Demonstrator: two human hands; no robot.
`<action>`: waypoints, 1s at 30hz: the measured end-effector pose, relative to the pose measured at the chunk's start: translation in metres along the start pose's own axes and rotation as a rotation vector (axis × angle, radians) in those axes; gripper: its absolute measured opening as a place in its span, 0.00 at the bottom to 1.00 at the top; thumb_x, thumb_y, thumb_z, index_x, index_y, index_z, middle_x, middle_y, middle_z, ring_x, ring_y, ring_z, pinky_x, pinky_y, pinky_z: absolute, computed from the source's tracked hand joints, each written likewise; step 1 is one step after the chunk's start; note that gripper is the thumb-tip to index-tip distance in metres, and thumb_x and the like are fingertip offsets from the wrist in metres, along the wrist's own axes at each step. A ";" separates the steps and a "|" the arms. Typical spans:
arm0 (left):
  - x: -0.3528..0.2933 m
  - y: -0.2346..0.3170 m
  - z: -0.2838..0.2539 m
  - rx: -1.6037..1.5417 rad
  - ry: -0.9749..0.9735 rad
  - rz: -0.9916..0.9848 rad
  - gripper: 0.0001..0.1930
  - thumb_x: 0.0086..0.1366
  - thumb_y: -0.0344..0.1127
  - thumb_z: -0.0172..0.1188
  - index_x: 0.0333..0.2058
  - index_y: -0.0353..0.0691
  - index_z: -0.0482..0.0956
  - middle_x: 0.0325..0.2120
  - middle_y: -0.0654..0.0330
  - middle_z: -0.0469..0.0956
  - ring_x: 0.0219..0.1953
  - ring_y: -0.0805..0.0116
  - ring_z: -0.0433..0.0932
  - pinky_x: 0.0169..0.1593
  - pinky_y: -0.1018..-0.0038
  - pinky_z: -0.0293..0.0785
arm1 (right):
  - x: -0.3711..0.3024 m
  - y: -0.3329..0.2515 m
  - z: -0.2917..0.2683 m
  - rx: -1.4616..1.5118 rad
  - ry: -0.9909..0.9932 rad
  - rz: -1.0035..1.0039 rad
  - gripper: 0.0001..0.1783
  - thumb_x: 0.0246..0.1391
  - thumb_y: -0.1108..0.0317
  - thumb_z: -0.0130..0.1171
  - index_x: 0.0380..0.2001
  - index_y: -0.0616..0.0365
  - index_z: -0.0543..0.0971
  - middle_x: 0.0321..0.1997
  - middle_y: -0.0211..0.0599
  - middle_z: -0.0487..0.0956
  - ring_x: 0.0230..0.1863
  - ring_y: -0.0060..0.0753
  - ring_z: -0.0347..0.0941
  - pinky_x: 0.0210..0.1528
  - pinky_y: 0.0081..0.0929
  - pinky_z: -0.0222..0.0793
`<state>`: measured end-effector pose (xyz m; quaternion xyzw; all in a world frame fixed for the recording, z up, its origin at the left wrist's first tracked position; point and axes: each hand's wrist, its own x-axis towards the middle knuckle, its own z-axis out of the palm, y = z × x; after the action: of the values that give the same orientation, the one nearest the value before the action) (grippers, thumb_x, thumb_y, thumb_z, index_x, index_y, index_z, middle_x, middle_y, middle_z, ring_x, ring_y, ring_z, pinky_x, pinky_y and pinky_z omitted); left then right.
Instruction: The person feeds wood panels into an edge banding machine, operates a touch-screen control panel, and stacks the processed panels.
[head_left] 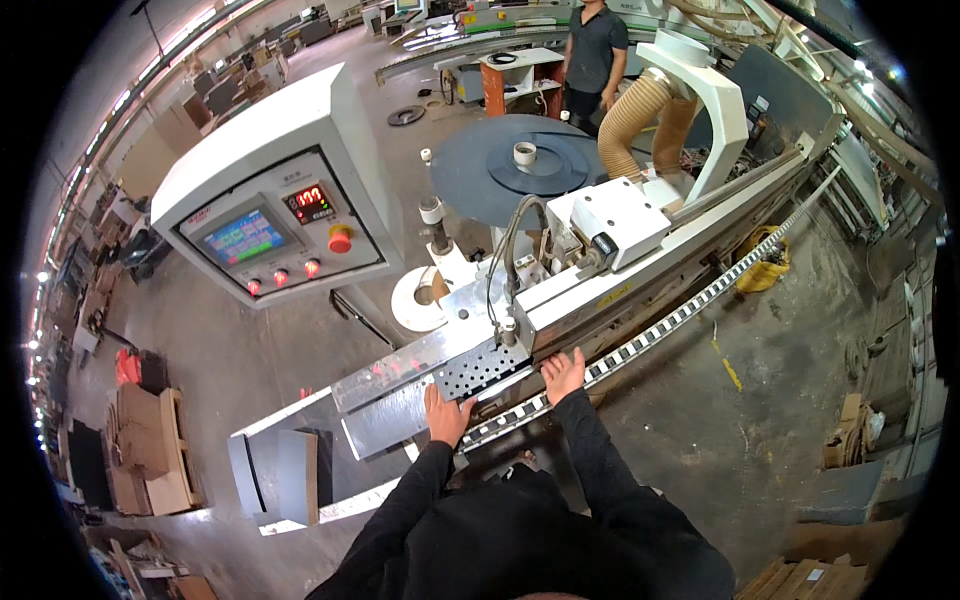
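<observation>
A flat grey panel lies on the infeed end of a long white machine, beside a dark plate with round holes. My left hand is at the panel's near right corner, thumb spread away from the fingers, not wrapped around anything. Farther right, my right hand is by the machine's front edge, just above the black-and-white roller track. Its fingers are spread and nothing is in them. Whether its fingertips touch the machine I cannot tell.
Left of the machine head stands a control box with a lit screen and a red knob. Loose grey strips lie on the near left table end. Behind are a large dark disc, a ribbed hose and another person.
</observation>
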<state>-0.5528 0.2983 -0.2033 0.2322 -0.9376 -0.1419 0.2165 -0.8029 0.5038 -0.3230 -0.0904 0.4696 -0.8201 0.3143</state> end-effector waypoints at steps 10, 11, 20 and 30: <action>-0.049 -0.083 -0.039 -0.016 0.043 -0.168 0.24 0.64 0.36 0.66 0.58 0.36 0.78 0.60 0.48 0.77 0.66 0.46 0.71 0.75 0.47 0.56 | -0.095 -0.026 0.102 -1.324 -0.223 -0.264 0.40 0.61 0.34 0.65 0.62 0.56 0.78 0.64 0.49 0.77 0.70 0.57 0.67 0.77 0.59 0.50; -0.065 -0.107 -0.053 0.012 0.061 -0.218 0.24 0.65 0.38 0.66 0.58 0.36 0.78 0.62 0.47 0.76 0.67 0.43 0.70 0.75 0.45 0.55 | -0.103 -0.016 0.096 -1.506 -0.235 -0.275 0.44 0.60 0.30 0.63 0.64 0.55 0.78 0.67 0.48 0.75 0.74 0.57 0.63 0.80 0.62 0.42; -0.190 -0.314 -0.224 0.574 -0.045 -1.064 0.59 0.55 0.68 0.74 0.75 0.38 0.59 0.74 0.42 0.62 0.77 0.41 0.56 0.77 0.45 0.49 | -0.112 -0.016 0.107 -1.789 -0.371 -0.294 0.46 0.53 0.27 0.66 0.65 0.48 0.77 0.71 0.40 0.69 0.78 0.54 0.52 0.82 0.64 0.32; -0.222 -0.351 -0.239 0.398 0.066 -0.946 0.58 0.46 0.60 0.81 0.72 0.42 0.66 0.67 0.40 0.68 0.66 0.39 0.68 0.68 0.46 0.65 | -0.111 -0.018 0.110 -1.819 -0.375 -0.277 0.47 0.53 0.25 0.65 0.64 0.49 0.77 0.69 0.42 0.70 0.77 0.55 0.53 0.83 0.62 0.33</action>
<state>-0.1314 0.0699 -0.2009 0.6723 -0.7313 -0.0355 0.1098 -0.6751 0.4983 -0.2320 -0.4871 0.8570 -0.1400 0.0930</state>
